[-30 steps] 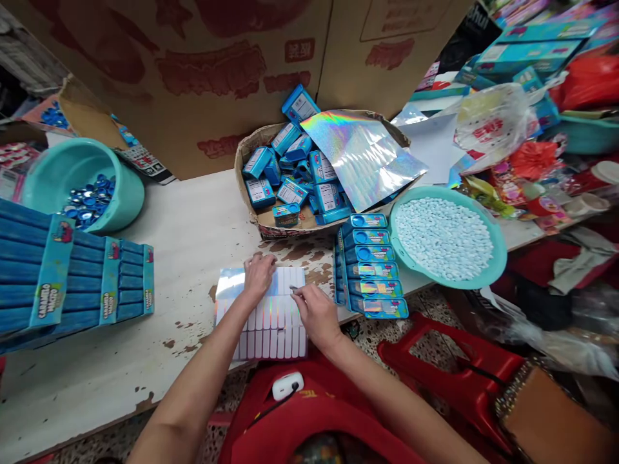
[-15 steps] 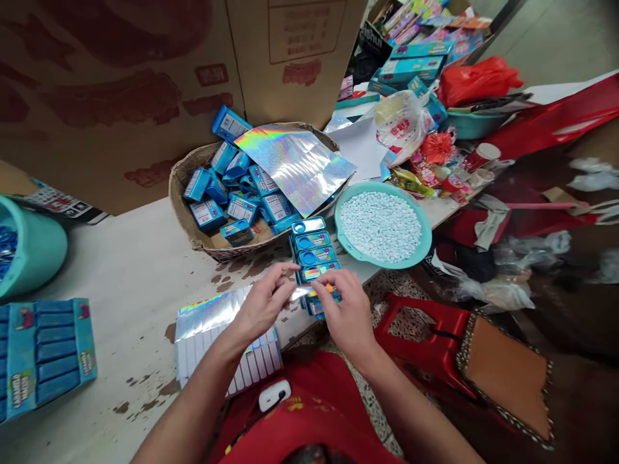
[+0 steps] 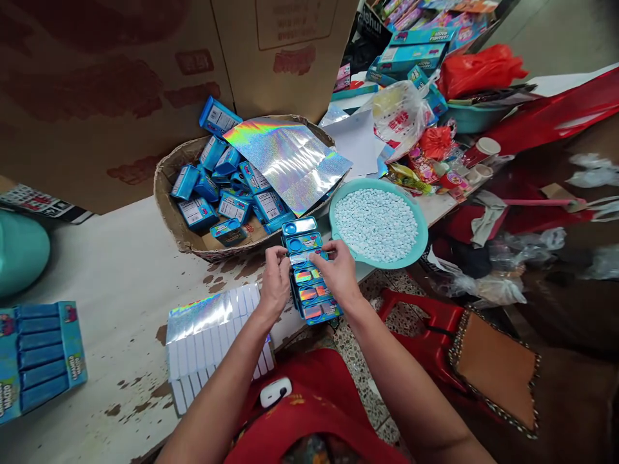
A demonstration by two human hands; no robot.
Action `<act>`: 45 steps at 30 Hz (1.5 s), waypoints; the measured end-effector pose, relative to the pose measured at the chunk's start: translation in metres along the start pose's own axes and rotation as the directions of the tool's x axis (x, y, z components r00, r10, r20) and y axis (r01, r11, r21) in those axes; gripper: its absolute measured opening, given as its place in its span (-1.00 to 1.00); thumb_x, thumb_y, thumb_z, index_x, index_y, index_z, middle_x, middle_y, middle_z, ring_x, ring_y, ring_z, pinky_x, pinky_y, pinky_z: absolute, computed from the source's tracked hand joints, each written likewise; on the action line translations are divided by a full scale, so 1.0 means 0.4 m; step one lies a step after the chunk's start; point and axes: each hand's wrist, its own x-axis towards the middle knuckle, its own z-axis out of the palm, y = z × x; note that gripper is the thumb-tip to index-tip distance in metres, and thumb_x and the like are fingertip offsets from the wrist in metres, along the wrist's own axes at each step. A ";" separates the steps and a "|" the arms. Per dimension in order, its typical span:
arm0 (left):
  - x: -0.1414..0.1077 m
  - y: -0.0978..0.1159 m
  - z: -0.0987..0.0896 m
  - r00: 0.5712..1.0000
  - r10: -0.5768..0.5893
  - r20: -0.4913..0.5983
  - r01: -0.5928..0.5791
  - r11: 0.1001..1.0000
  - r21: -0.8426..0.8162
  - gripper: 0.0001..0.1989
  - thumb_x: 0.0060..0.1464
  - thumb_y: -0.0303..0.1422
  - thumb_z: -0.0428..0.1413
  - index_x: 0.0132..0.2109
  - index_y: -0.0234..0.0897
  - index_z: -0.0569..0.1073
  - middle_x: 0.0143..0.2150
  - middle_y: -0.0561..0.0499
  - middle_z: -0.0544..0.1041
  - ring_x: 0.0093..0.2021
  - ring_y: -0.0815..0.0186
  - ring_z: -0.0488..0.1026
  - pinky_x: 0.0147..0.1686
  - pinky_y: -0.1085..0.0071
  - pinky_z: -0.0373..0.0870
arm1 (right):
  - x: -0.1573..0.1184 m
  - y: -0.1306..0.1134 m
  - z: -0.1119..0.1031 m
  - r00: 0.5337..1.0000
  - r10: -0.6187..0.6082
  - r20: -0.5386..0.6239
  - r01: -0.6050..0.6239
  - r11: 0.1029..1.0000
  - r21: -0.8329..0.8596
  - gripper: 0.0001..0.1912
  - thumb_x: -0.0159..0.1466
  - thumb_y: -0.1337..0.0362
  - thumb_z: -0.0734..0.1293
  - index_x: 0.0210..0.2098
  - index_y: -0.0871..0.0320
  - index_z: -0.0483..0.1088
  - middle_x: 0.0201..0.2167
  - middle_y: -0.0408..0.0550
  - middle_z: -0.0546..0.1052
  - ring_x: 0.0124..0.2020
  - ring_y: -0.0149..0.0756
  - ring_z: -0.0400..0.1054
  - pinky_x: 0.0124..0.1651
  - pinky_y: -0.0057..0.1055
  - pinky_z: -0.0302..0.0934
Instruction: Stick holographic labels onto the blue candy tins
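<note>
A row of small blue tins (image 3: 322,309) stands at the table's front edge, several with shiny rainbow strips on top. Between both hands a silvery strip (image 3: 300,258) lies over one tin near the row's far end. My left hand (image 3: 276,283) pinches the strip's left end, fingers closed. My right hand (image 3: 340,270) has its fingers closed at the right end, with the thumb on the strip. Left of the row lies a stack of silvery sheets (image 3: 213,335) divided into narrow strips.
A cut-down carton (image 3: 181,240) holds blue boxes beneath a holographic sheet (image 3: 290,161). Right of it is a teal basin (image 3: 420,241) of small white pieces. A blue display box (image 3: 72,348) stands left; a red stool (image 3: 416,316) is at the right.
Both hands have moved forward along the row, bringing the strip down over a tin. The left hand's fingers have closed. The camera view has shifted slightly.
</note>
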 end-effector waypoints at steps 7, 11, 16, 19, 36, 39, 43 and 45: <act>-0.010 -0.044 0.062 0.992 -0.101 -0.071 0.109 0.987 0.117 -0.78 0.21 -0.37 -0.17 0.00 -0.23 0.15 -0.29 0.01 0.38 -0.33 0.32 0.37 -0.32 0.39 0.29 | 0.014 0.001 0.008 0.996 -0.085 0.020 0.087 0.976 -0.199 -0.83 0.13 0.19 0.29 -0.35 0.15 0.28 -0.34 -0.07 0.33 -0.29 -0.23 0.24 -0.16 -0.24 0.18; -0.015 -0.097 0.002 0.998 -0.054 0.012 0.045 0.914 0.403 -0.71 0.19 -0.33 -0.10 0.05 -0.22 0.21 -0.05 -0.10 0.38 -0.13 0.24 0.37 -0.18 0.31 0.31 | -0.023 -0.041 0.002 0.949 -0.314 -0.033 0.289 0.907 -0.306 -0.77 0.20 0.39 0.18 -0.13 0.20 0.27 -0.11 0.12 0.32 0.00 -0.09 0.20 0.02 -0.06 0.14; -0.037 -0.222 -0.240 0.985 -0.170 0.026 0.078 0.577 0.813 -0.69 0.07 -0.22 0.07 -0.04 -0.21 0.36 -0.04 -0.14 0.37 0.01 0.07 0.27 -0.05 0.19 0.23 | -0.191 -0.099 0.014 0.765 -0.635 -0.105 0.608 0.766 -0.209 -0.58 0.20 0.44 0.25 0.04 0.06 0.23 0.07 0.11 0.24 0.12 -0.08 0.15 0.10 -0.05 0.14; -0.062 -0.302 -0.338 0.958 -0.283 -0.046 0.148 0.349 0.925 -0.61 -0.06 -0.23 0.18 -0.05 -0.21 0.37 0.03 -0.18 0.32 0.06 -0.02 0.21 -0.06 0.13 0.20 | -0.304 -0.057 0.101 0.707 -0.676 0.211 0.685 0.727 0.035 -0.65 0.19 0.44 0.28 -0.05 0.02 0.29 -0.07 0.01 0.37 -0.03 -0.18 0.28 0.00 -0.17 0.26; -0.061 -0.282 -0.379 0.905 -0.360 0.227 0.005 0.542 0.840 -0.72 0.18 -0.21 -0.10 -0.21 -0.21 0.46 -0.23 -0.07 0.55 -0.19 0.18 0.44 -0.19 0.33 0.21 | -0.205 0.069 0.414 0.824 -0.248 0.509 0.461 0.816 -0.348 -0.79 0.28 0.31 0.22 -0.13 0.11 0.42 -0.17 0.05 0.42 -0.11 -0.14 0.25 -0.10 -0.27 0.21; -0.049 -0.287 -0.368 0.924 -0.312 0.223 -0.024 0.534 0.845 -0.68 0.21 -0.23 -0.16 -0.24 -0.22 0.45 -0.22 -0.08 0.55 -0.14 0.16 0.43 -0.15 0.30 0.17 | -0.227 0.073 0.421 0.809 -0.301 0.506 0.512 0.782 -0.354 -0.60 0.28 0.30 0.23 0.12 0.09 0.26 0.11 0.08 0.30 0.02 -0.09 0.19 0.00 -0.21 0.18; -0.034 -0.285 -0.361 0.919 -0.321 0.231 -0.009 0.568 0.823 -0.68 0.22 -0.23 -0.18 -0.28 -0.22 0.44 -0.24 -0.06 0.55 -0.17 0.18 0.43 -0.18 0.32 0.16 | -0.284 0.094 0.426 0.747 -0.298 0.594 0.575 0.739 -0.352 -0.45 0.26 0.31 0.25 0.23 0.12 0.10 0.29 0.03 0.11 0.21 0.00 0.01 0.09 -0.11 0.12; -0.027 -0.286 -0.365 0.915 -0.337 0.224 0.003 0.560 0.829 -0.67 0.22 -0.23 -0.18 -0.28 -0.21 0.43 -0.25 -0.05 0.55 -0.18 0.18 0.43 -0.18 0.32 0.16 | -0.303 0.105 0.418 0.734 -0.293 0.613 0.580 0.740 -0.341 -0.48 0.26 0.33 0.25 0.21 0.13 0.14 0.30 0.02 0.09 0.25 -0.01 -0.04 0.11 -0.10 0.09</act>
